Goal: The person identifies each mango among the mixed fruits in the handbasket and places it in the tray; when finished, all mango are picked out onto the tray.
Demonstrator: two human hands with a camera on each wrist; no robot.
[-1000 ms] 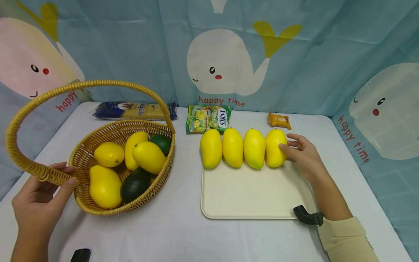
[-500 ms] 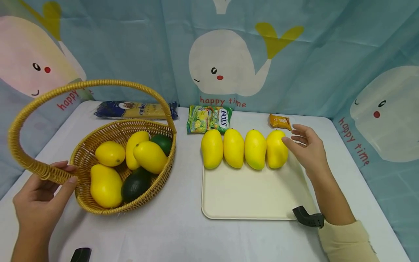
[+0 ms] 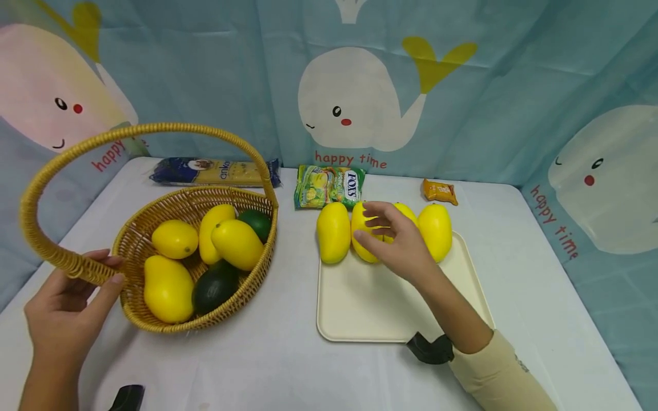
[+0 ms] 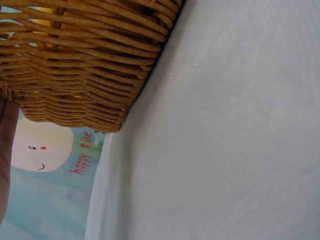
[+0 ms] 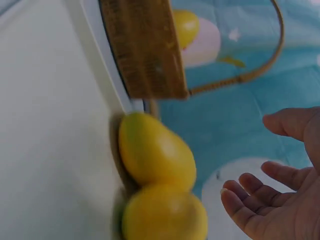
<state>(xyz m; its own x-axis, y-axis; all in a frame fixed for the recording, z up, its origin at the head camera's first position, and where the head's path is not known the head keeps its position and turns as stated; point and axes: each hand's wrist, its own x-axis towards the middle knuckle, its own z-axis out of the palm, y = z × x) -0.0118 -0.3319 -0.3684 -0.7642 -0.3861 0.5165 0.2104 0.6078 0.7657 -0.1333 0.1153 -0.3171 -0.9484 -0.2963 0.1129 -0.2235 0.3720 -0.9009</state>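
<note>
My left hand [image 3: 72, 308] grips the wicker basket [image 3: 257, 285] where its arched handle meets the rim at the left. Inside lie several yellow fruits, among them a mango [image 3: 167, 289], a lemon [image 3: 175, 240] and another yellow fruit [image 3: 237, 244], along with a dark green avocado [image 3: 216, 287]. My right hand [image 3: 398, 242] hovers over the row of mangoes, fingers loosely bent and holding nothing. The leftmost mango [image 3: 333, 233] and rightmost mango [image 3: 436, 231] show on either side; the middle ones are partly hidden behind the hand. In the right wrist view, a mango [image 5: 157, 150] appears beyond the spread fingers.
The mangoes lie along the far side of a cream tray [image 3: 360, 308]. Behind them are a green candy bag [image 3: 329, 187] and a small orange packet [image 3: 440, 192]. A blue pasta package [image 3: 213, 172] lies behind the basket, before a whale-print curtain [image 3: 231, 74].
The right hand lets go of the rightmost mango, lifts off it and swings left across the row. The left hand stays on the basket.
</note>
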